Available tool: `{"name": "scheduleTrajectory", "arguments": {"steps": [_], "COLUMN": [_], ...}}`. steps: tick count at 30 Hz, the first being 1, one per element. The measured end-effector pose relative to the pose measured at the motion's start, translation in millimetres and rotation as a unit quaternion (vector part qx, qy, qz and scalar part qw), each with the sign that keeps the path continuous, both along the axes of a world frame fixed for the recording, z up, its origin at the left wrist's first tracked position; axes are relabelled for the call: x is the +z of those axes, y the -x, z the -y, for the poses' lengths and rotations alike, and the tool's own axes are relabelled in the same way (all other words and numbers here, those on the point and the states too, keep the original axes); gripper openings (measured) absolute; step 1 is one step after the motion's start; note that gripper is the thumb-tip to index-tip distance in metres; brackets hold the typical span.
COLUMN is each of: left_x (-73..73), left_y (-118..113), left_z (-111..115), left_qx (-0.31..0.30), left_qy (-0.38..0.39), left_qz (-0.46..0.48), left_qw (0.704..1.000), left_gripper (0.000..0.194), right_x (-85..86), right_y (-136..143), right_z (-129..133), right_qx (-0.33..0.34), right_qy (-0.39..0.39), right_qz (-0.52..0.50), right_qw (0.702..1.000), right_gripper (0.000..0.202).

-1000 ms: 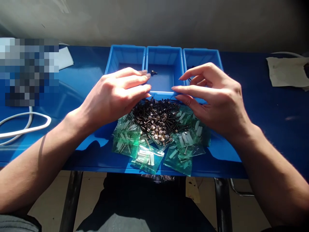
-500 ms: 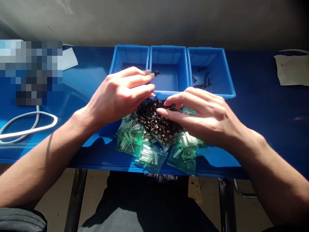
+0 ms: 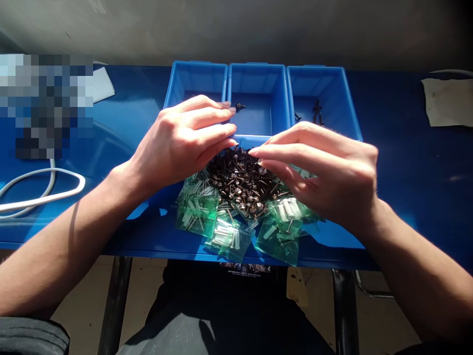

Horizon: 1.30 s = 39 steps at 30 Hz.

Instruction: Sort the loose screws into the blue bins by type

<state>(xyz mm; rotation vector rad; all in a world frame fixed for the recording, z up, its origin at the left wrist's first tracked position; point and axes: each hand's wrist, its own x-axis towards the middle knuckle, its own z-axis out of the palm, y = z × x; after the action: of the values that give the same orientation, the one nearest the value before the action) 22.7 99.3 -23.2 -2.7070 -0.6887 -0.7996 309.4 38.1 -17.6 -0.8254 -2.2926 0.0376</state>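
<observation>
My left hand (image 3: 185, 138) reaches over the front of the left blue bin (image 3: 177, 81), its fingers stretched out and holding nothing I can see. A dark screw (image 3: 240, 106) shows in the middle blue bin (image 3: 258, 79), just beyond its fingertips. Over the right side of a heap of dark screws (image 3: 244, 185), my right hand (image 3: 325, 167) has thumb and forefinger close but slightly apart. No screw shows clearly between them. Small green-tinted clear bags (image 3: 199, 212) of white plugs and screws surround the heap. Several dark screws (image 3: 317, 113) lie in the right blue bin (image 3: 332, 81).
The bins stand side by side at the back of the blue table (image 3: 399, 148), against a grey wall (image 3: 295, 29). White cable (image 3: 70, 172) loops at the left, below a blurred-out object (image 3: 51, 108). A beige sheet (image 3: 449, 101) lies at the far right.
My right hand has risen slightly and turned, its thumb and forefinger drawing closer together above the heap. My left hand stays nearly still. The view has tilted a little.
</observation>
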Motion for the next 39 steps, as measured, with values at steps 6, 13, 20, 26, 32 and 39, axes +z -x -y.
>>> {"name": "scheduleTrajectory", "arguments": {"steps": [6, 13, 20, 26, 32, 39], "left_x": [1.5, -0.1, 1.7, 2.2, 1.8, 0.3], "left_y": [2.9, 1.7, 0.3, 0.6, 3.1, 2.8], "left_z": [-0.7, -0.4, 1.2, 0.9, 0.5, -0.8], "left_qx": [-0.016, -0.016, 0.012, 0.0, -0.001, -0.022], "left_qy": [-0.008, -0.008, -0.007, -0.013, 0.006, -0.024], "left_qz": [-0.005, 0.0, -0.017, -0.018, -0.012, -0.017], "left_qw": [1.0, 1.0, 1.0, 1.0, 1.0, 0.999], "left_gripper": [0.022, 0.021, 0.02, 0.023, 0.021, 0.022], "right_x": [4.0, 4.8, 14.2, 6.1, 2.1, -9.2], "right_y": [-0.4, 6.7, 9.7, 9.6, -2.1, -4.2], "right_z": [1.7, 7.1, 6.4, -2.0, -5.5, -8.7], "right_qx": [-0.02, -0.025, -0.011, -0.031, 0.028, 0.111], "right_qy": [0.01, 0.116, 0.183, 0.22, 0.1, 0.017], "right_qz": [-0.003, -0.179, -0.196, -0.306, -0.108, 0.096], "right_qw": [1.0, 0.977, 0.963, 0.926, 0.989, 0.989], "right_gripper": [0.025, 0.031, 0.013, 0.022, 0.033, 0.02]}}
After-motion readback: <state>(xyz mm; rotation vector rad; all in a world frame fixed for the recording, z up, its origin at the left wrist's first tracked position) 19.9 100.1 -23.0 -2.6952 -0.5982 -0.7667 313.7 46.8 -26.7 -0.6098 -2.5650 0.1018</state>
